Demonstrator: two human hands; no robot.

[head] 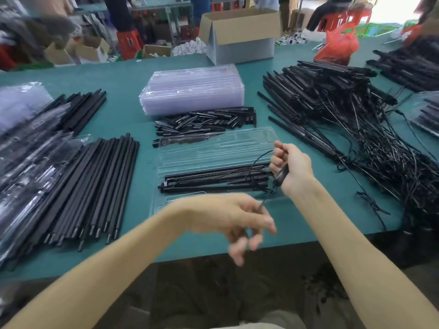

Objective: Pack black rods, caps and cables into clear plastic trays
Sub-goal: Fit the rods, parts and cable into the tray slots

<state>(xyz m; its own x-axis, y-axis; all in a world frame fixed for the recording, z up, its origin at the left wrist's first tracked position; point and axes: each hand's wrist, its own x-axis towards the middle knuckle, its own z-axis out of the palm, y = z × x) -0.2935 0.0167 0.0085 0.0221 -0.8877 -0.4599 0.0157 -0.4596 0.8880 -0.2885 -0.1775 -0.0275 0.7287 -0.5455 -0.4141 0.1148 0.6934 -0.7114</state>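
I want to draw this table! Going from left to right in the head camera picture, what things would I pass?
Loose black rods → open clear tray → right hand gripping a cable → tangled pile of cables.

This is a small factory packing floor. The long teal-green tabletop (123,77) carries goods in bulk: a heap of long black rods (99,184) at 9 o'clock, a stack of clear plastic trays (192,91) at 12, and a tangled mass of black rods with thin cables (380,157) at 3. At 12 to 1 o'clock stands an open brown cardboard carton (240,27). Smaller cardboard boxes (92,49), red plastic stools (129,43) and other people fill the far side.
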